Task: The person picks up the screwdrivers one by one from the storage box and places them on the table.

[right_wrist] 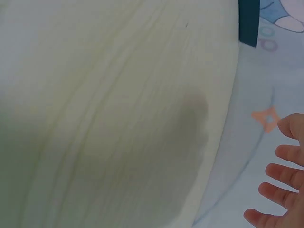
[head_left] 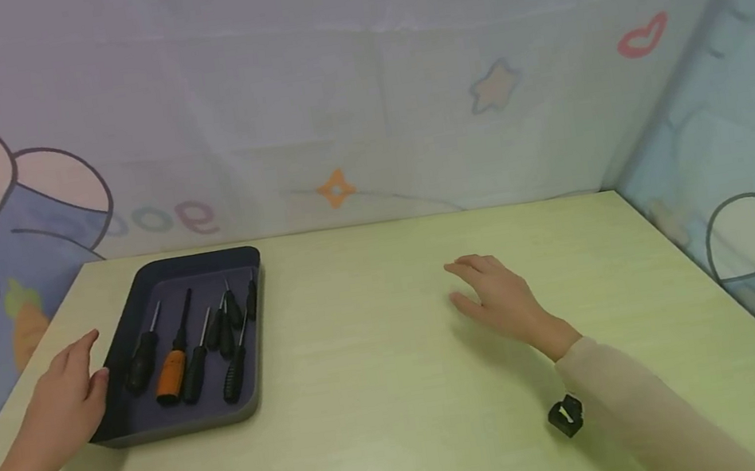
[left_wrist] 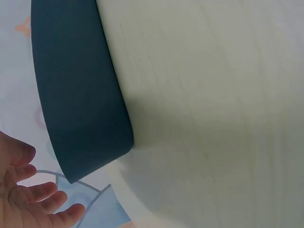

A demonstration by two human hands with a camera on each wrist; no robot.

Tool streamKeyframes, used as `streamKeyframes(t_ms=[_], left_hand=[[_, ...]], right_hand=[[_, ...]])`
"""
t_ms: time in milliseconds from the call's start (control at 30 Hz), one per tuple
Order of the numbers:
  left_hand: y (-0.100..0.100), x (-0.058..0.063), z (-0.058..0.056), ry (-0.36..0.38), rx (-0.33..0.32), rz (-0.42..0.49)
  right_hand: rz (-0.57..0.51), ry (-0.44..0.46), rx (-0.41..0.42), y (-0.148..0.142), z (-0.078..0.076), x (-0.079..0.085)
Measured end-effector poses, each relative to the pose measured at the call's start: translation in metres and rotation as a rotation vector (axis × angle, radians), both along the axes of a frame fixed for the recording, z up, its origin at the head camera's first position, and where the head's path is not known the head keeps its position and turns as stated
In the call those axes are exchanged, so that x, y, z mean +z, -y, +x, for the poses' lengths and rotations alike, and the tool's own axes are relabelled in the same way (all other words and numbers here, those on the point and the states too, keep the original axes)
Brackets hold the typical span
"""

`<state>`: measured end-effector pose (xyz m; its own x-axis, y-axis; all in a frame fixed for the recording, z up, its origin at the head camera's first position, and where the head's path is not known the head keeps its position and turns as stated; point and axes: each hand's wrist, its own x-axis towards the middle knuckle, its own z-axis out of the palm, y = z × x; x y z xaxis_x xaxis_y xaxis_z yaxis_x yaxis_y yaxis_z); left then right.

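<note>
A dark grey tray (head_left: 180, 426) lies on the left half of the table, with several screwdrivers inside. One screwdriver (head_left: 171, 377) has an orange handle; the others, such as the thick one (head_left: 142, 363) at the left, have black handles. My left hand (head_left: 66, 400) is beside the tray's left wall, fingers extended and nothing held. In the left wrist view that hand (left_wrist: 28, 199) shows spread fingers near the tray's outer wall (left_wrist: 80, 95). Over the right half of the table hovers my right hand (head_left: 498, 297), relaxed and holding nothing, its shadow below it.
The pale wooden table (head_left: 388, 411) meets a printed cloth backdrop (head_left: 343, 95) at its back edge. Another cloth panel (head_left: 754, 134) stands along the right side. Each sleeve has a small black device at the wrist, such as the right one (head_left: 565, 416).
</note>
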<state>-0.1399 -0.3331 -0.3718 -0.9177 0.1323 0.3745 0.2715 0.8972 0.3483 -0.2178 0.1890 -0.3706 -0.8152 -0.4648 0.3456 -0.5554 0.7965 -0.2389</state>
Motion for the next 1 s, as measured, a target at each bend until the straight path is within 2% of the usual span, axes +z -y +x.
streamKeyframes(t_ms=[200, 400, 500, 733, 1000], left_hand=[[0.002, -0.002, 0.002, 0.068, 0.01, 0.022], [0.005, -0.002, 0.001, 0.136, -0.034, 0.103], [0.005, -0.001, 0.001, 0.16, -0.035, 0.118], [0.006, -0.004, 0.0, 0.181, 0.072, 0.079], [0.011, -0.012, 0.001, 0.116, 0.128, 0.073]], right_hand=[[-0.048, 0.025, -0.006, 0.017, -0.003, -0.003], [-0.096, 0.105, -0.01, 0.031, -0.005, -0.002], [-0.105, 0.128, -0.006, 0.039, -0.006, -0.003], [-0.174, 0.169, -0.016, 0.059, -0.009, -0.003], [-0.308, 0.233, 0.027, 0.082, -0.013, -0.002]])
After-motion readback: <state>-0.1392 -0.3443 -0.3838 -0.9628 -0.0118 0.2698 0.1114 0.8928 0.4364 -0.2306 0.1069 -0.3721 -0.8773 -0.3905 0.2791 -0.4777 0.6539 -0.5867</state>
